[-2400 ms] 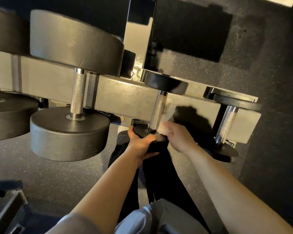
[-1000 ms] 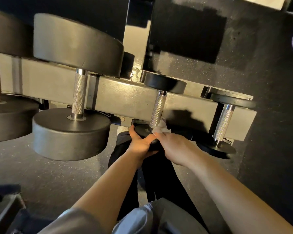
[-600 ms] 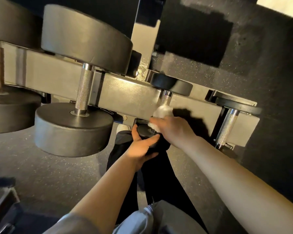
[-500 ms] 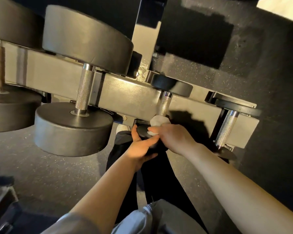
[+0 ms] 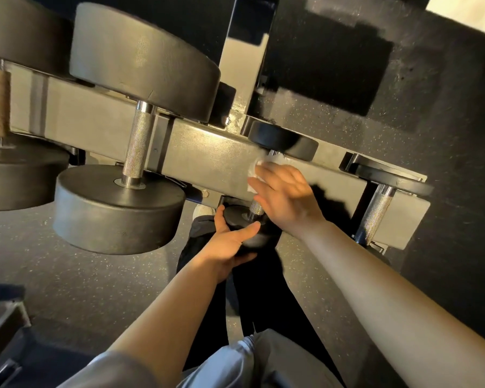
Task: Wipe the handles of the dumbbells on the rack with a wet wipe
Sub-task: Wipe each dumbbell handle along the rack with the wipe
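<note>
Gripping the near head (image 5: 245, 229) of the small dumbbell, left hand (image 5: 226, 245) curls round its edge. Beyond it, right hand (image 5: 284, 196) wraps the wet wipe (image 5: 259, 170) round the handle (image 5: 254, 209), high up by the far head (image 5: 283, 142), on the rack (image 5: 207, 161).

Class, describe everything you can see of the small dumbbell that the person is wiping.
The small dumbbell lies across the grey rack, one black round head beyond the rail and one nearer the person. Its knurled metal handle shows only near the close end. The right hand covers the rest, pressing a white wet wipe around it. The left hand grips the nearer head.
</note>
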